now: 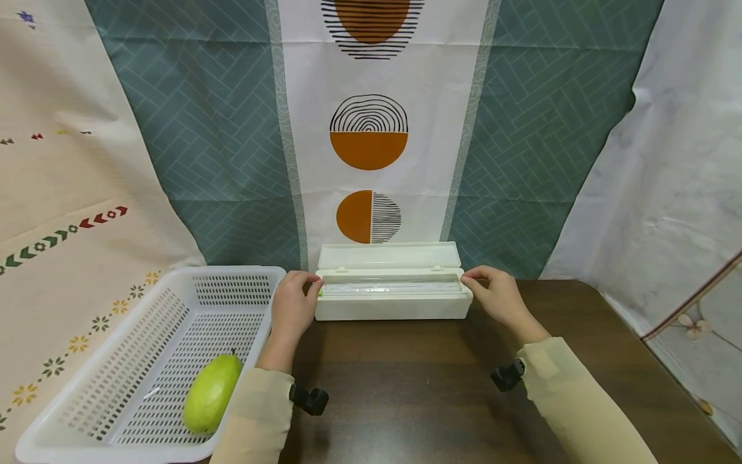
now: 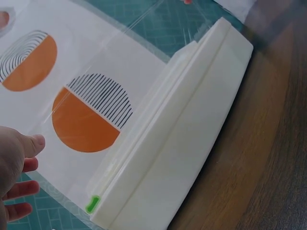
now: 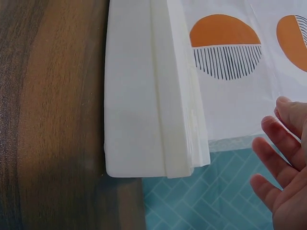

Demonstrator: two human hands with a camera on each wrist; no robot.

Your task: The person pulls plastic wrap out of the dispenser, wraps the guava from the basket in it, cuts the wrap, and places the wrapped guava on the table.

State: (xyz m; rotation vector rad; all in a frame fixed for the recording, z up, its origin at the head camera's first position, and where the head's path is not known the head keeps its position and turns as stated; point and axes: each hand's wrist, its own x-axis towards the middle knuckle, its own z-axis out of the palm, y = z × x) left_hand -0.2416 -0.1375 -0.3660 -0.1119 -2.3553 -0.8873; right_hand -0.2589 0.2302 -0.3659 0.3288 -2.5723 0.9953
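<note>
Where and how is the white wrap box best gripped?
Probably at both short ends of the white wrap box, left hand from the left, right hand from the right: it is long and low, and its open lid looks a weaker hold.

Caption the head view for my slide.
Left hand and right hand at opposite ends of an open box of clear film, a green fruit in the basket at left.

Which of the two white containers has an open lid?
The long box between the left hand and right hand. Its lid is raised at the back, showing clear film; the basket with the green fruit shows no lid.
</note>
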